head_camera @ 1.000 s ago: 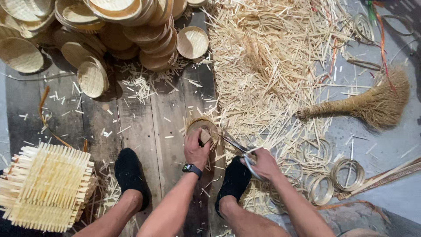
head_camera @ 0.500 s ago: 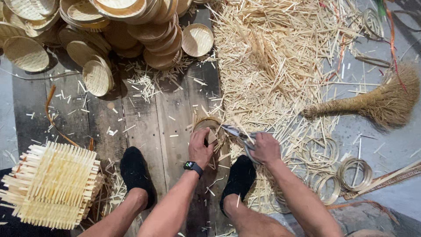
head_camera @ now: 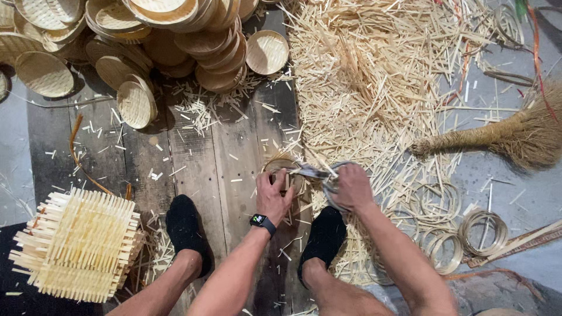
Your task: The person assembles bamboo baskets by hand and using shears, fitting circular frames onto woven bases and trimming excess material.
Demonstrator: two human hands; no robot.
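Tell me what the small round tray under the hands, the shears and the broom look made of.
Small round tray, pressed by the left hand: pale woven strips, likely bamboo, matte and unfinished. Shears in the right hand: grey blades with a dull shine, apparently metal. Broom: tan bundled plant fibre, coarse and dry-looking; the exact plant is unclear.

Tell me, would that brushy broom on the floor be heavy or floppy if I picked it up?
Probably light: the broom looks like a bundle of dry fibres. Its tied neck seems fairly stiff, but the fluffy spread end would likely bend and swish. It lies flat, so it shouldn't roll much.
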